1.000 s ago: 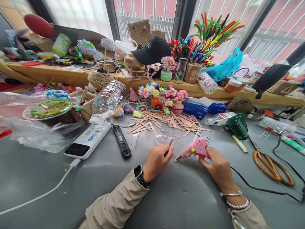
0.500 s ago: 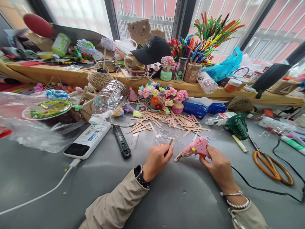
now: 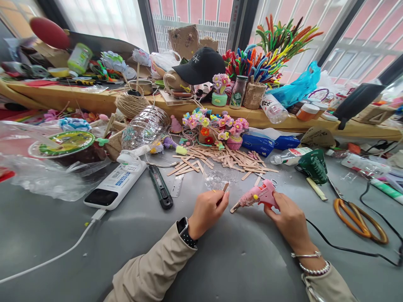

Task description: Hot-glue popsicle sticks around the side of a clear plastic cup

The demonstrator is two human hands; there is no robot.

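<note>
My left hand (image 3: 208, 210) is closed, pinching a small wooden craft stick (image 3: 226, 187) whose end pokes up above the fingers. In my right hand (image 3: 289, 216) is a pink hot glue gun (image 3: 260, 195), gripped by its handle, with its nozzle pointing left and down. A wooden stick (image 3: 234, 207) lies at the nozzle tip; I cannot tell whether the two touch. Beyond both hands spreads a heap of craft sticks (image 3: 233, 161), with crumpled clear plastic (image 3: 218, 178) at its near edge.
A green utility knife (image 3: 161, 186), a clear ruler (image 3: 177, 186) and a white power bank (image 3: 116, 184) lie to the left. Orange-handled scissors (image 3: 355, 218) and a black cord (image 3: 340, 249) are at right. Crochet flowers (image 3: 217, 126) and a yellow-draped ledge (image 3: 195, 110) stand behind.
</note>
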